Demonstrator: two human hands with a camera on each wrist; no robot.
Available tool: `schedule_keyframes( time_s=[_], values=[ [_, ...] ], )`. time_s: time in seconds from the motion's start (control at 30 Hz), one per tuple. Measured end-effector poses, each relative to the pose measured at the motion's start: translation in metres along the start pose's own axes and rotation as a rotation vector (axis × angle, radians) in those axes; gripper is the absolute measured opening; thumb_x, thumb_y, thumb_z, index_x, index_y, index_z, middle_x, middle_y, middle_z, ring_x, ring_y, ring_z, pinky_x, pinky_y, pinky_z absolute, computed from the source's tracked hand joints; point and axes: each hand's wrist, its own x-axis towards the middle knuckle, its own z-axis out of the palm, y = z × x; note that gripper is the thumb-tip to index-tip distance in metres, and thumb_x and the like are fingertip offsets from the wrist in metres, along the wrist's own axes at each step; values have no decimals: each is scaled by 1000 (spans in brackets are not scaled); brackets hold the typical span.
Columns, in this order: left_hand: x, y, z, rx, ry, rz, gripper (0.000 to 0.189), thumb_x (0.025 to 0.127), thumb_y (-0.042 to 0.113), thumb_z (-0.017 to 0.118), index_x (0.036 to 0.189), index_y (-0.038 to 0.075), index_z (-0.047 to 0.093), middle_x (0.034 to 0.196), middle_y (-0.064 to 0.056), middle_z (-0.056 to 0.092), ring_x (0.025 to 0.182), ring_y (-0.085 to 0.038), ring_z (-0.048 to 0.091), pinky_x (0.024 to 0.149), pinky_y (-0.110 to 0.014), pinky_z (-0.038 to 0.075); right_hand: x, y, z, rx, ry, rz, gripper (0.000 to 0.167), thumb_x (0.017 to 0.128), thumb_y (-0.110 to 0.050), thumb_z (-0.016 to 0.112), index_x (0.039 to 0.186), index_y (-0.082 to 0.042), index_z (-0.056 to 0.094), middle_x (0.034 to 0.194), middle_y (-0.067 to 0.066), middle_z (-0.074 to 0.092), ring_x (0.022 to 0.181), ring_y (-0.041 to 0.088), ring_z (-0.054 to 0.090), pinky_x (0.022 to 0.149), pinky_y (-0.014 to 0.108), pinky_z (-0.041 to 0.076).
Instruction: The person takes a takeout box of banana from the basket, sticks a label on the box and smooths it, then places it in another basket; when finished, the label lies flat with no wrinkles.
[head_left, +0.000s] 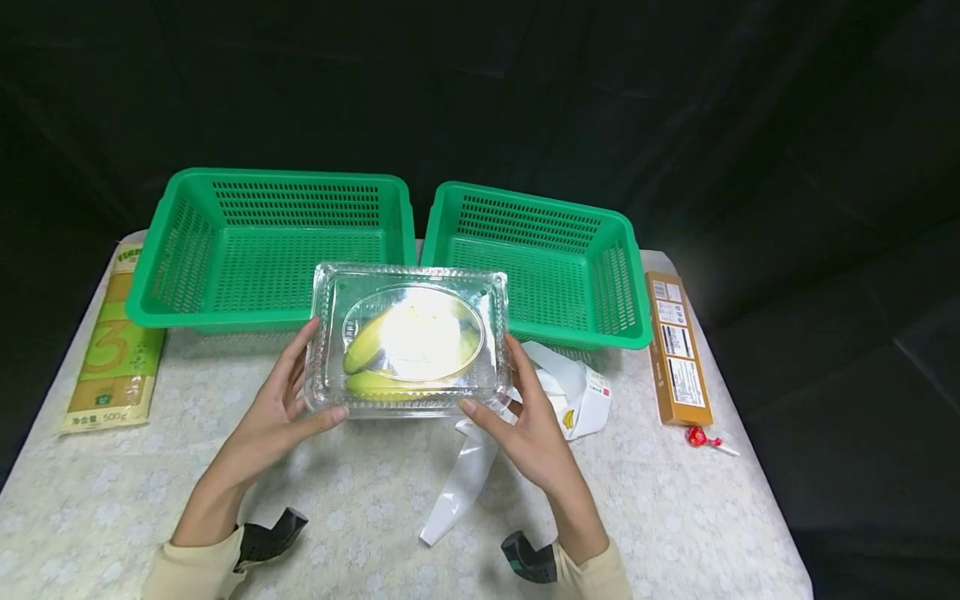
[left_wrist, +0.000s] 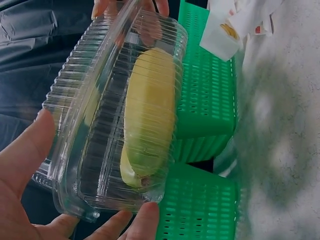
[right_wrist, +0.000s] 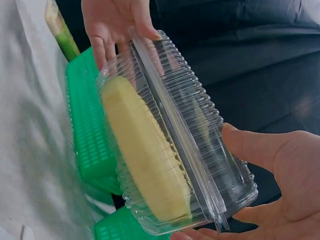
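A clear plastic clamshell box with yellow-green bananas inside is held up off the table, its lid down. My left hand grips the left end, thumb on the near edge and fingers around the side. At the opposite end, my right hand holds the box the same way. Glare on the lid hides part of the fruit in the head view. Both wrist views show a banana through the ribbed side wall.
Two green baskets, left and right, stand behind the box. Crumpled white wrapping with a banana picture lies below the right basket. A green-yellow packet lies far left; an orange box and red lollipop lie right.
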Motion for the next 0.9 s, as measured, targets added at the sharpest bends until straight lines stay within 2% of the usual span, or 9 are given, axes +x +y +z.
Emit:
schedule_keyframes(
  time_s=[0.2,0.43,0.67,0.9],
  values=[
    [2,2,1,6,3,-14,101,91,11,73,159,46,8,171,3,-5,157,-41,-3,112,-81,11,1,0,-1,-49,9,-18,98,87,-19,79,162,-27,16,166,6,25,150,31,32,116,61,36],
    [5,7,3,5,3,-12,99,92,13,73,159,47,9,171,7,-4,157,-40,-3,112,-81,12,3,-1,-2,-145,36,-46,105,84,-20,83,163,-23,13,169,7,19,155,30,24,116,59,37],
    [10,12,7,7,4,-18,96,92,15,73,158,47,11,171,8,-2,158,-35,-1,114,-79,12,6,-2,-5,-160,50,-44,107,83,-21,84,163,-23,12,169,4,16,156,27,21,118,57,36],
    [17,13,13,34,-10,7,96,93,16,72,159,46,9,171,9,-1,159,-33,0,118,-73,15,9,-3,-9,-188,73,-40,112,82,-21,85,163,-24,8,170,2,11,157,27,16,118,60,33]
  ],
)
